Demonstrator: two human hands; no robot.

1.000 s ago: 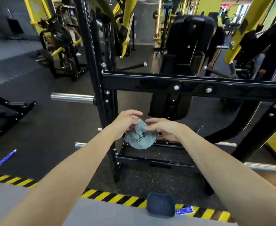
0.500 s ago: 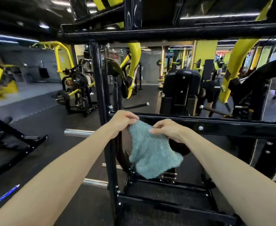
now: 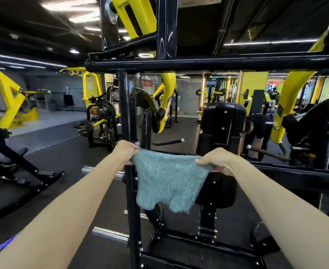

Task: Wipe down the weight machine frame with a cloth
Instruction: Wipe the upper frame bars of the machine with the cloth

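Spreading the cloth (image 3: 167, 179) wide, your left hand (image 3: 125, 152) and right hand (image 3: 217, 162) each pinch a top corner with curled fingers, in front of the black frame (image 3: 130, 191). Fold it flat before pressing on.

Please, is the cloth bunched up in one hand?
No, the left hand and right hand each grip a top corner, spreading the cloth out.

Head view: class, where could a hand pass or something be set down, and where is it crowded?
Bare floor lies between the upright and the low bench frame, left. Hand-room: between the grip bar and the seat pad. Crowded: below the cloth, held by left hand and right hand.
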